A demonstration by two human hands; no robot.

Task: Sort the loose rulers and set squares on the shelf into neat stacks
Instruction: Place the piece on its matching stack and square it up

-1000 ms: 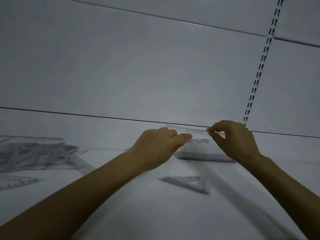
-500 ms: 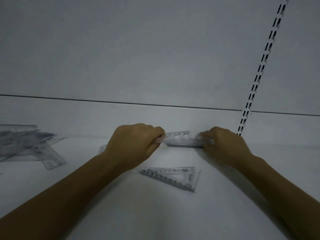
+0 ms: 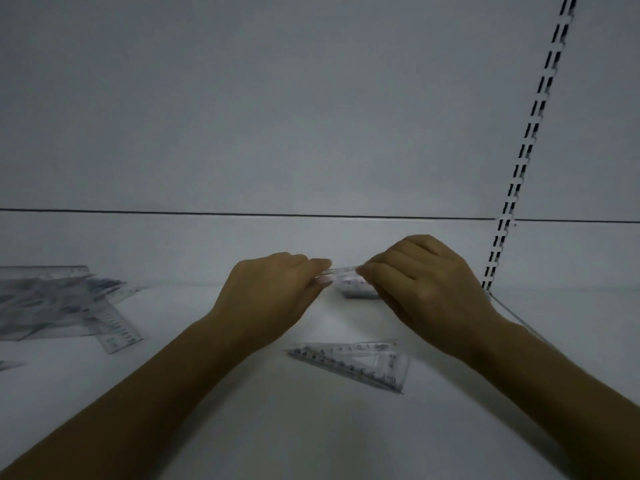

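On the white shelf (image 3: 311, 427) both my hands hold a small stack of clear rulers (image 3: 348, 280) close to the back wall. My left hand (image 3: 273, 296) pinches its left end with curled fingers. My right hand (image 3: 426, 289) grips the right end and hides most of it. A clear set square (image 3: 360, 363) lies flat in front of my hands, nearer to me. A loose pile of clear rulers and set squares (image 3: 59, 303) is spread at the far left.
The grey back wall (image 3: 311, 116) rises right behind the stack. A slotted shelf upright (image 3: 530, 143) runs down the wall at the right. A ruler tip (image 3: 10, 364) shows at the left edge.
My hands have come closer together on the rulers, leaving only a short piece visible. The camera has tilted down, so the set square and pile sit lower in view.
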